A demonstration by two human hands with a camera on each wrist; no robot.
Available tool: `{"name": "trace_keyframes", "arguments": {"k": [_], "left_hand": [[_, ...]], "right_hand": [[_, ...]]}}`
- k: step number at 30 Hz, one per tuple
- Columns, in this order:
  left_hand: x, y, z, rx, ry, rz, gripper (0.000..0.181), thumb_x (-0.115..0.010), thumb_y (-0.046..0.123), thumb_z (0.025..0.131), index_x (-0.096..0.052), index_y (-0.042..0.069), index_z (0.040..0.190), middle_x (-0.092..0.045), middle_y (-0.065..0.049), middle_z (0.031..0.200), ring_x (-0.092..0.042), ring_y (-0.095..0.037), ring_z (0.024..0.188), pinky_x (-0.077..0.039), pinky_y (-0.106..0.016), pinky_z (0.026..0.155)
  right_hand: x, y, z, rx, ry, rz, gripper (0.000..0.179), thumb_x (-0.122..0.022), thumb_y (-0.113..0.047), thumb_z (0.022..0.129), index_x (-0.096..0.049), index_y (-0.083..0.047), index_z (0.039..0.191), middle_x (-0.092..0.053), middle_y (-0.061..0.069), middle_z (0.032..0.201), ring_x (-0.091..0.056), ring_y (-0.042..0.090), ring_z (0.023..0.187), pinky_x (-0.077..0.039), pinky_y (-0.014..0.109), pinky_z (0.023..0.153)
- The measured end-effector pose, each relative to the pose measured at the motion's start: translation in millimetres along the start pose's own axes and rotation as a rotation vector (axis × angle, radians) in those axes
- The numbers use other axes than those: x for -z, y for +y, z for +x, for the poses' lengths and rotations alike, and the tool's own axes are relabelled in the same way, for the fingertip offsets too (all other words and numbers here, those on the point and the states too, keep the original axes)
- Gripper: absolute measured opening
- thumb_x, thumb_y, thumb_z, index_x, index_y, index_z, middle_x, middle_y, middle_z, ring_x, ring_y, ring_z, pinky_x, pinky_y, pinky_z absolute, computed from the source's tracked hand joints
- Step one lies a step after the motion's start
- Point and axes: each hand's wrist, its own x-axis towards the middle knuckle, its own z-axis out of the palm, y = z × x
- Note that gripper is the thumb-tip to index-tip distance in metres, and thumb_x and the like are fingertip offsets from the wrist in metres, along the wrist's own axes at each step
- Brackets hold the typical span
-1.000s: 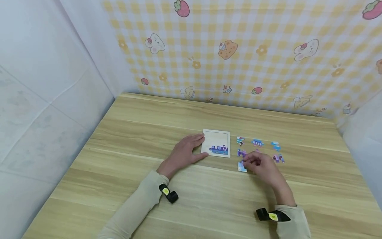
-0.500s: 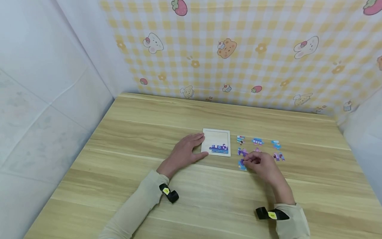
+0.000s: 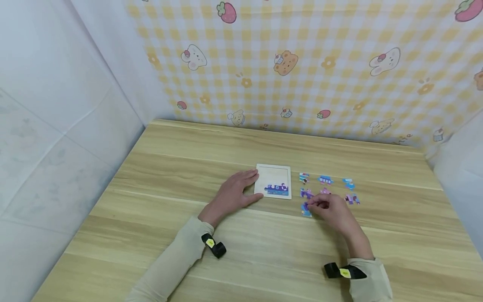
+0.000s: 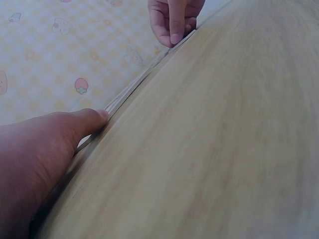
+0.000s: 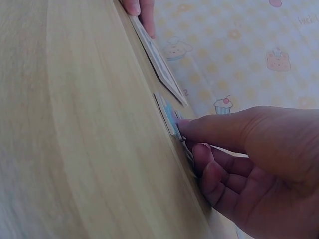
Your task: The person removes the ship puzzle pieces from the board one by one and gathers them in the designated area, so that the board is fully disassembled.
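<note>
My left hand (image 3: 235,191) lies along the left side of a white square puzzle board (image 3: 271,177). Its fingertips touch the board's left edge, and its thumb (image 4: 89,119) reaches the near left corner. Along the near right part of the board sits a strip of joined purple and blue pieces (image 3: 277,190). To the right of the board, my right hand (image 3: 332,211) pinches a blue and purple puzzle piece (image 3: 306,209) low at the table. In the right wrist view the thumb (image 5: 192,128) presses on the piece, while the other fingers curl beneath; their exact grip is partly hidden.
Several loose puzzle pieces lie around the right hand: a striped one (image 3: 304,178), a bus-like one (image 3: 325,180), a blue one (image 3: 349,183) and a purple one (image 3: 352,199). Another purple piece (image 3: 306,193) lies just beyond the fingertips. A checked curtain (image 3: 241,63) hangs behind the wooden table (image 3: 181,167).
The piece at my right fingertips looked pale blue a second ago and now shows darker blue with purple, apparently turned. My left hand has stayed on the board.
</note>
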Motion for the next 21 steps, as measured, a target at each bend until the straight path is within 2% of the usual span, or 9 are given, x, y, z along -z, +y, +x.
{"name": "trace_keyframes", "arguments": {"k": [8,13,21], "left_hand": [[1.3,1.2,-0.6,-0.005,0.011,-0.004,0.075,-0.066,0.055,0.097,-0.051,0.007,0.152,-0.042,-0.002,0.162,-0.035,-0.016,0.152,-0.021,-0.034,0.128],[2.3,1.3,-0.7,-0.010,0.015,-0.003,0.075,-0.066,0.055,0.098,-0.051,0.007,0.152,-0.042,-0.002,0.162,-0.035,-0.016,0.152,-0.021,-0.035,0.128],[3.1,1.6,-1.7,-0.004,0.008,-0.015,0.075,-0.066,0.055,0.097,-0.051,0.007,0.152,-0.043,-0.002,0.162,-0.035,-0.017,0.151,-0.021,-0.036,0.128]], "right_hand": [[0.1,2.0,-0.2,0.042,0.004,-0.009,0.009,-0.069,-0.003,0.098,-0.077,-0.005,0.101,-0.070,0.004,0.094,-0.054,0.018,0.078,-0.047,0.023,0.062],[1.3,0.3,0.2,0.033,0.003,-0.003,0.009,-0.067,-0.003,0.098,-0.076,-0.005,0.100,-0.069,0.005,0.093,-0.054,0.018,0.078,-0.047,0.024,0.061],[4.6,-0.3,-1.9,0.068,0.010,0.044,0.008,-0.067,-0.005,0.100,-0.075,-0.005,0.101,-0.067,0.004,0.085,-0.052,0.013,0.070,-0.046,0.023,0.055]]}}
